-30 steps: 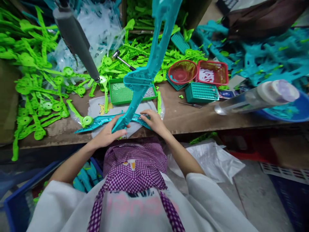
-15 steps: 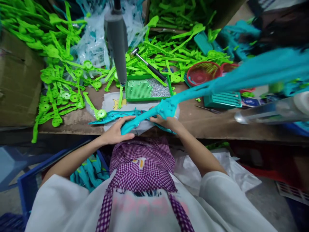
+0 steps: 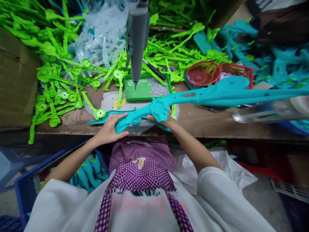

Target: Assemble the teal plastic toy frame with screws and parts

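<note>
Teal shell (image 3: 202,98), slanting rightward above the table (image 3: 205,125), left end grasped in the left grip (image 3: 109,129); right grip (image 3: 166,121) partly hidden underneath, so cannot tell whether grasping or merely touching. Looks like thin plastic: probably light, stiff, a little slippery, weakest where narrow. Best held also by the thick hub (image 3: 158,109), against tipping. Beneath, a second shell (image 3: 102,120). Beyond, a green tray (image 3: 138,96), with a driver (image 3: 138,45) hanging over.

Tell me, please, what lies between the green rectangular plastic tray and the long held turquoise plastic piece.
A strip of pale cloth, in the head view.
</note>
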